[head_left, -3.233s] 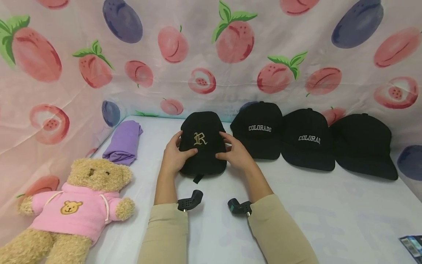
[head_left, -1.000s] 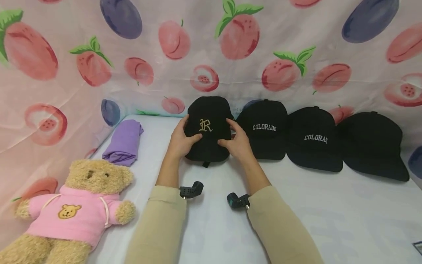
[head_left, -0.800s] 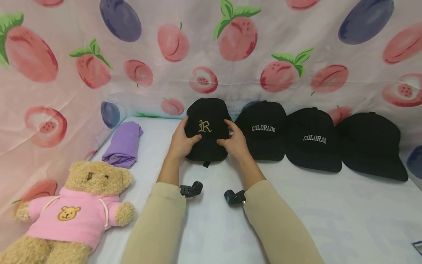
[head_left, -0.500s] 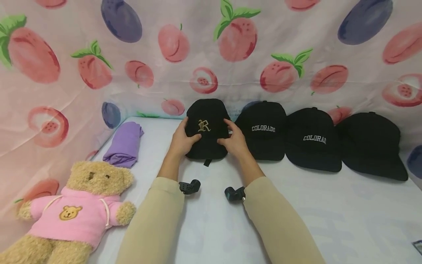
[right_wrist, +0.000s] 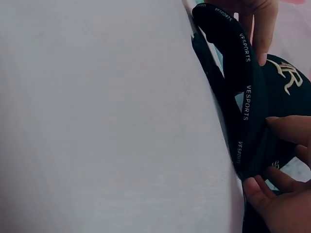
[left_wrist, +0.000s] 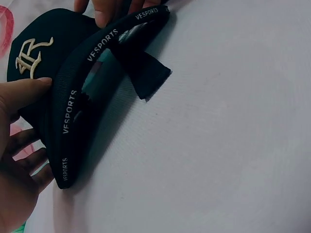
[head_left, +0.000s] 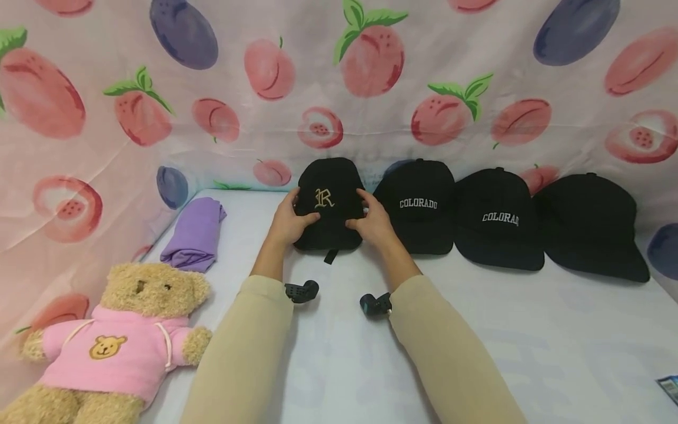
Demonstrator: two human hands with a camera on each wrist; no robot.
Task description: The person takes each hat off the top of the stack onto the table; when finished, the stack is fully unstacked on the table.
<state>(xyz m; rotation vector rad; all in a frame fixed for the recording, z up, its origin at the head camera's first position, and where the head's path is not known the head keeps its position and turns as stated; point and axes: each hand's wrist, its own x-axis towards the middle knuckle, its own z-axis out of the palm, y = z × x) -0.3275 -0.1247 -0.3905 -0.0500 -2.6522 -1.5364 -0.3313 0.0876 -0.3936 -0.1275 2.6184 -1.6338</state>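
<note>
Between both hands is a black baseball cap (head_left: 332, 185) with a gold letter R on its front. The left hand (head_left: 288, 222) grips its left side, thumb on the front and fingers at the edge. On the opposite side the right hand (head_left: 376, 222) pinches it the same way. A short black strap (head_left: 331, 256) sticks out under the brim. In the left wrist view the brim of the cap (left_wrist: 68, 104) shows white VESPORTS lettering along its edge, close to the white surface. The right wrist view shows the right hand (right_wrist: 286, 194) at the brim's corner.
Black caps stand in a row to the right: two COLORADO caps (head_left: 415, 227) (head_left: 498, 241) and a plain cap (head_left: 590, 229). A folded purple cloth (head_left: 195, 232) and a teddy bear (head_left: 119, 347) in pink lie left. Fruit-print fabric (head_left: 371, 129) hangs behind; a small packet (head_left: 668, 387) lies at right.
Over about three seconds, the hands have moved the R cap farther back, toward the fabric and level with the row. In the last half second it has barely shifted; the view has turned slightly.
</note>
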